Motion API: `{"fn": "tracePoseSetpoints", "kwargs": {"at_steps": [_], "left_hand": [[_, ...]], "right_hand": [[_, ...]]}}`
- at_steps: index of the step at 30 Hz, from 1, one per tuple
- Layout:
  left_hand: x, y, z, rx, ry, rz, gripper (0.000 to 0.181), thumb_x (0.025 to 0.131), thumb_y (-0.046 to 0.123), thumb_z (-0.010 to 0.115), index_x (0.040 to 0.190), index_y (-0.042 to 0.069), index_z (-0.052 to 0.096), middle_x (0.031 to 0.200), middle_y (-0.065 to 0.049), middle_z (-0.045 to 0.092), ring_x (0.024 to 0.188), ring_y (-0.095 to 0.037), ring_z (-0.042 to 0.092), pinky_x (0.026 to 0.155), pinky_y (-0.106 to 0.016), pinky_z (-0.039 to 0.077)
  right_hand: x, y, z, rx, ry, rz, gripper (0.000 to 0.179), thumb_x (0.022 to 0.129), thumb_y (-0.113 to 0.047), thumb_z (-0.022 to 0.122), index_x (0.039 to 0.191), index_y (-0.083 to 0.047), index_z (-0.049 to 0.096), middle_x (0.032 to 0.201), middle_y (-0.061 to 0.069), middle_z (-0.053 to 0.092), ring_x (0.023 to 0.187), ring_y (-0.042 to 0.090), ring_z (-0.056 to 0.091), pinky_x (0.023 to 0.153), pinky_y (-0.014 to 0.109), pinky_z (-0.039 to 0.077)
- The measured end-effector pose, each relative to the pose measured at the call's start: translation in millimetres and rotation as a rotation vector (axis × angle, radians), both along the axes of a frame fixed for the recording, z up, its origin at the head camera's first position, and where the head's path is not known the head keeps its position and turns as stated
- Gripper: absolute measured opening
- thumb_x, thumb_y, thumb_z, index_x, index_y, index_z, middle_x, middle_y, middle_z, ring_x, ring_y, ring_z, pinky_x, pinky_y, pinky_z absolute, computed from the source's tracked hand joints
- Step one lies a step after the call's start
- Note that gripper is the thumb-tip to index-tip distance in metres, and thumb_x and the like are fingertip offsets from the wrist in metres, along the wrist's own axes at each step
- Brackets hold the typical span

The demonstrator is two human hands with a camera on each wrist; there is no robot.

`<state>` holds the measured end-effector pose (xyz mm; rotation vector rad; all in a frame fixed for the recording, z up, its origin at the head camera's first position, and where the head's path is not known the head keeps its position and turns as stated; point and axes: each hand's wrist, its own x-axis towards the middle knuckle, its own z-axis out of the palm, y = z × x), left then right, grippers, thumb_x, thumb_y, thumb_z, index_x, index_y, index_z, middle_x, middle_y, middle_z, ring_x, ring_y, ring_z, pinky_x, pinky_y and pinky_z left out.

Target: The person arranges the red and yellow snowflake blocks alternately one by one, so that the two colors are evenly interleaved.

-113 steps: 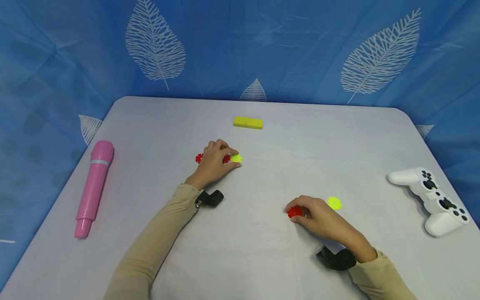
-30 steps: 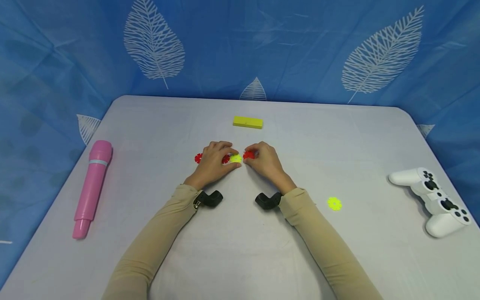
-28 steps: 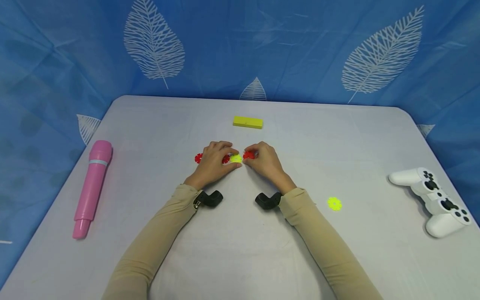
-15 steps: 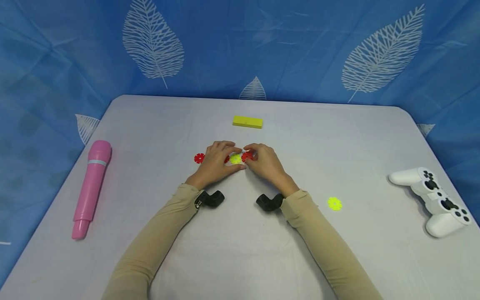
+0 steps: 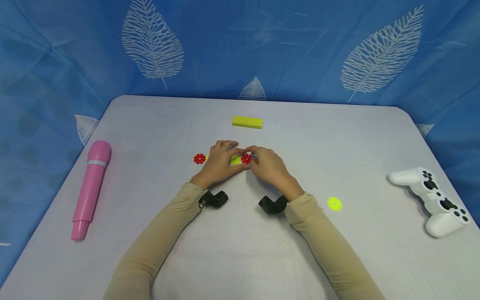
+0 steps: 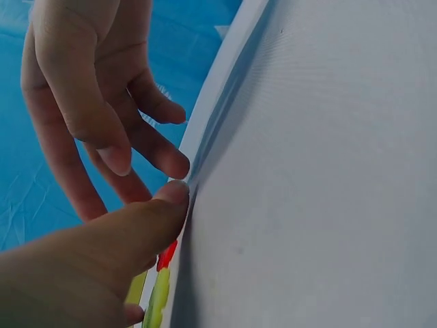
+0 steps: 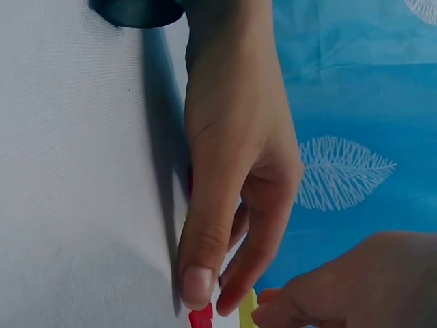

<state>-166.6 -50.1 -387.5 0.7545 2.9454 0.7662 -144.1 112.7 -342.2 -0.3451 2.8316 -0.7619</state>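
Note:
My left hand (image 5: 219, 163) rests over a row of flat interlocking discs. Its thumb and index finger curve around a yellow disc (image 5: 235, 159) and reach the near and far edges of the red disc (image 5: 246, 158) at the row's right end. My right hand (image 5: 271, 167) is at that red disc's right side, its fingertips close to the left hand's. In the left wrist view, the right thumb and index finger stand apart, with no disc showing between them. Another red disc (image 5: 199, 158) shows left of my left hand, beside a sliver of yellow. The hand hides the row's middle.
A loose yellow disc (image 5: 334, 203) lies right of my right sleeve. Beyond the hands is a yellow block (image 5: 247, 122). A pink microphone (image 5: 90, 189) lies at the left, a white game controller (image 5: 429, 202) at the right. Blue leaf-patterned cloth hangs behind the white table (image 5: 168, 110).
From the right front, my right hand brought the red disc to the row's end, then its thumb parted from it. My left hand slid slightly right, fingertips passing from the yellow disc to the red one.

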Motion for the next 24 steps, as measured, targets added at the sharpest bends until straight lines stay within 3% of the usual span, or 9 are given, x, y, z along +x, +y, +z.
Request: {"fn": "tracePoseSetpoints", "kwargs": {"at_steps": [3, 7, 14, 19, 24], "left_hand": [[-0.5, 2.8, -0.1, -0.011, -0.001, 0.004, 0.049, 0.078, 0.049, 0.064, 0.118, 0.020, 0.061, 0.132, -0.008, 0.045, 0.121, -0.027, 0.034, 0.101, -0.047, 0.026], [-1.5, 5.0, -0.5, -0.023, 0.000, 0.007, 0.045, 0.079, 0.048, 0.063, 0.116, 0.022, 0.062, 0.133, -0.008, 0.045, 0.121, -0.027, 0.034, 0.100, -0.046, 0.027], [-1.4, 6.2, 0.4, -0.040, -0.024, 0.007, 0.044, 0.081, 0.048, 0.061, 0.118, 0.024, 0.061, 0.134, -0.006, 0.044, 0.122, -0.027, 0.032, 0.102, -0.046, 0.026], [-1.1, 5.7, 0.4, -0.028, -0.030, 0.007, 0.044, 0.081, 0.047, 0.061, 0.118, 0.024, 0.061, 0.134, -0.006, 0.043, 0.122, -0.027, 0.031, 0.102, -0.045, 0.025], [-1.0, 5.1, -0.8, -0.015, -0.031, 0.006, 0.043, 0.081, 0.047, 0.061, 0.118, 0.024, 0.061, 0.134, -0.006, 0.043, 0.122, -0.027, 0.032, 0.102, -0.045, 0.025]], "right_hand": [[3.1, 4.8, 2.1, -0.011, -0.001, -0.012, 0.036, 0.087, -0.013, 0.051, 0.123, -0.012, 0.055, 0.088, 0.008, 0.061, 0.060, 0.016, 0.047, 0.052, 0.025, 0.035], [9.7, 17.2, 4.2, -0.035, 0.011, -0.020, 0.035, 0.089, -0.017, 0.051, 0.123, -0.012, 0.055, 0.117, 0.009, 0.061, 0.084, 0.020, 0.059, 0.070, 0.034, 0.048], [28.9, 56.3, -3.0, -0.117, 0.014, 0.048, 0.037, 0.090, -0.020, 0.053, 0.124, -0.008, 0.054, 0.121, 0.012, 0.059, 0.105, 0.026, 0.056, 0.089, 0.044, 0.044], [47.7, 85.2, -10.5, -0.123, 0.052, 0.128, 0.038, 0.088, -0.022, 0.059, 0.123, -0.007, 0.055, 0.121, 0.011, 0.058, 0.110, 0.026, 0.054, 0.093, 0.044, 0.042], [71.2, 108.9, -15.2, -0.092, 0.107, 0.148, 0.040, 0.085, -0.026, 0.062, 0.120, -0.009, 0.056, 0.119, 0.008, 0.059, 0.114, 0.026, 0.052, 0.094, 0.044, 0.041]]}}
